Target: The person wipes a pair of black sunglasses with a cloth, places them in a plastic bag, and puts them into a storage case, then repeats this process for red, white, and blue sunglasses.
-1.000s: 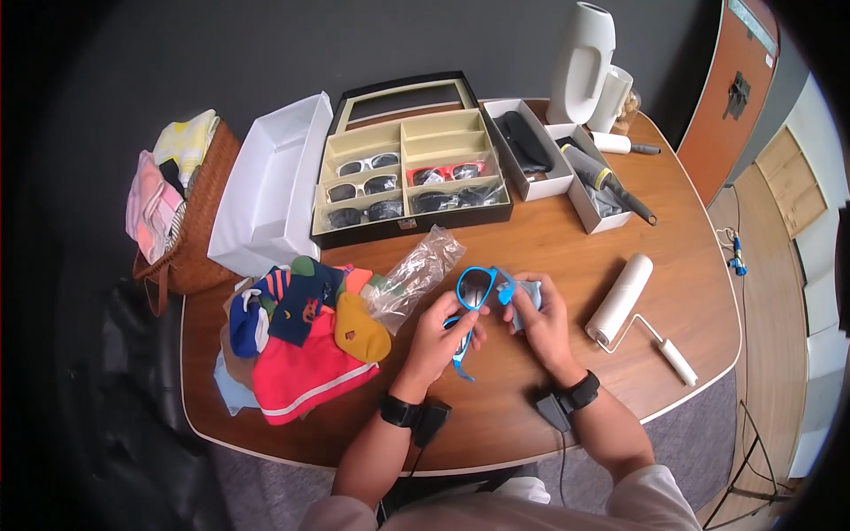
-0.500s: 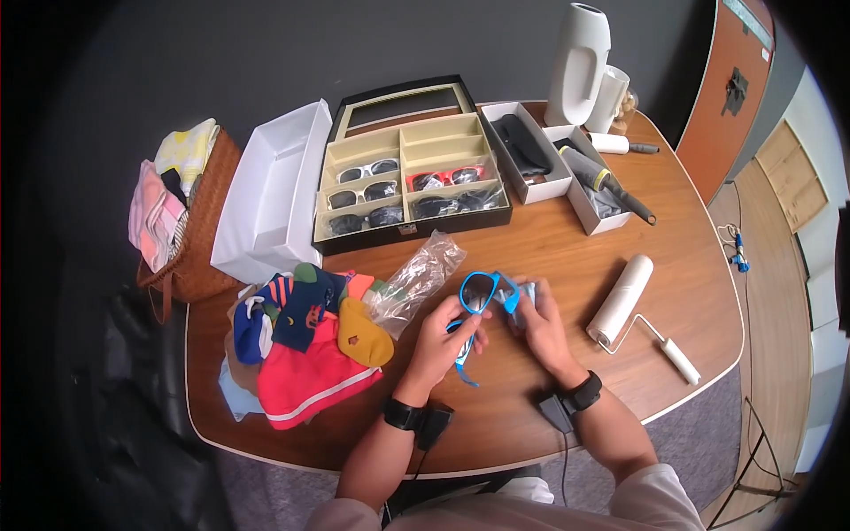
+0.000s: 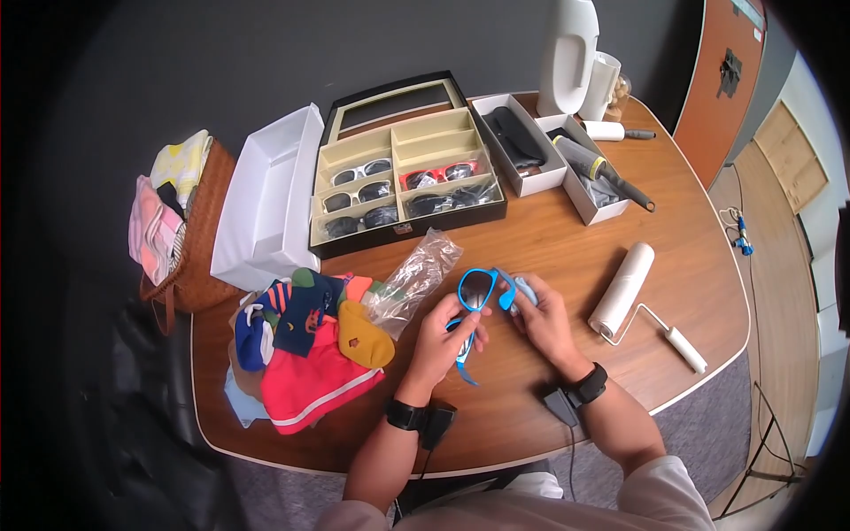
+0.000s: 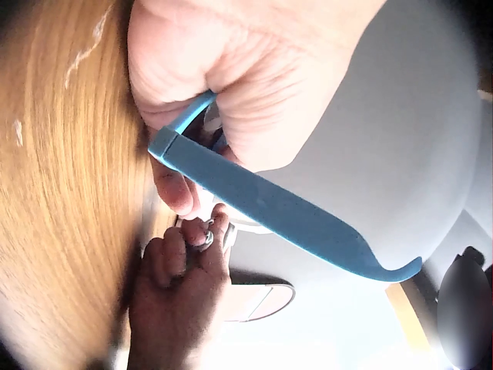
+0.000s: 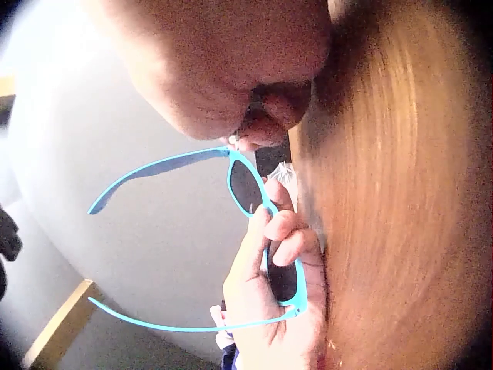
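Observation:
Blue-framed sunglasses [image 3: 475, 289] are held up over the table by my left hand [image 3: 436, 343], which pinches them around the bridge; the arms are unfolded. Close to the upper hinge, my right hand [image 3: 551, 327] grips a small light-blue cloth [image 3: 524, 290] between thumb and fingers. In the left wrist view, one blue arm [image 4: 269, 206] crosses in front of my left hand [image 4: 239, 69], with my right hand [image 4: 181, 301] beyond. The right wrist view has both dark lenses [image 5: 245, 186]; my right hand [image 5: 223, 69] is at the frame's end, contact unclear.
A crumpled clear bag [image 3: 416, 281] and piled socks and clothes [image 3: 310, 354] lie left. Behind stand a white box [image 3: 266, 195], a glasses case [image 3: 403, 226] with several pairs, and two narrow boxes [image 3: 542, 183]. A plastic roll [image 3: 622, 289] and paint-roller-like tool [image 3: 684, 350] lie right.
The cloth is bunched closer into my right fingertips, and that hand has turned slightly. My left hand keeps its hold on the sunglasses. The head view has shifted a little.

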`<state>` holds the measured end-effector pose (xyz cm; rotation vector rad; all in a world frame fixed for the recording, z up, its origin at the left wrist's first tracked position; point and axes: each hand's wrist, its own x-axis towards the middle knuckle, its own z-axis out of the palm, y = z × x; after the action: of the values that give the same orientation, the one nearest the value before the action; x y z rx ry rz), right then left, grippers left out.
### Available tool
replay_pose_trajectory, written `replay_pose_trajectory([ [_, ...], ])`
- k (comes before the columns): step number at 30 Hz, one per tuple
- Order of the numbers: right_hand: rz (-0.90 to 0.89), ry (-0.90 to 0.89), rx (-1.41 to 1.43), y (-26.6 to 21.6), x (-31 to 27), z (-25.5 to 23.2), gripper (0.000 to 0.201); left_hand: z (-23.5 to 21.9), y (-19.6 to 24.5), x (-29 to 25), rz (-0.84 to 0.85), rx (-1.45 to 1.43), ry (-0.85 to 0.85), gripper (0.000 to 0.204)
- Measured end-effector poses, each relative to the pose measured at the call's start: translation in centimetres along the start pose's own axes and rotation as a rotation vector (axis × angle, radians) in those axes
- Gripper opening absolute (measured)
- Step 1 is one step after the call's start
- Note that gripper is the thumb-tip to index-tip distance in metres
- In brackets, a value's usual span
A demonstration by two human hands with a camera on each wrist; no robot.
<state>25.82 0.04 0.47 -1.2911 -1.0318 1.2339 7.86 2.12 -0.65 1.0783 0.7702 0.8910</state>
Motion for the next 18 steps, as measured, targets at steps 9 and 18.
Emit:
replay_pose_trajectory([
  [9, 0.016, -0.079, 0.09, 0.4, -0.3, 0.0, 0.025, 0.1, -0.2, 0.1, 0.006, 0.01, -0.016, 0.021],
  [18, -0.006, -0.172, 0.017, 0.3, -0.1, 0.0, 0.032, 0.0, -0.6, 0.1, 0.008, 0.033, -0.043, 0.02],
])
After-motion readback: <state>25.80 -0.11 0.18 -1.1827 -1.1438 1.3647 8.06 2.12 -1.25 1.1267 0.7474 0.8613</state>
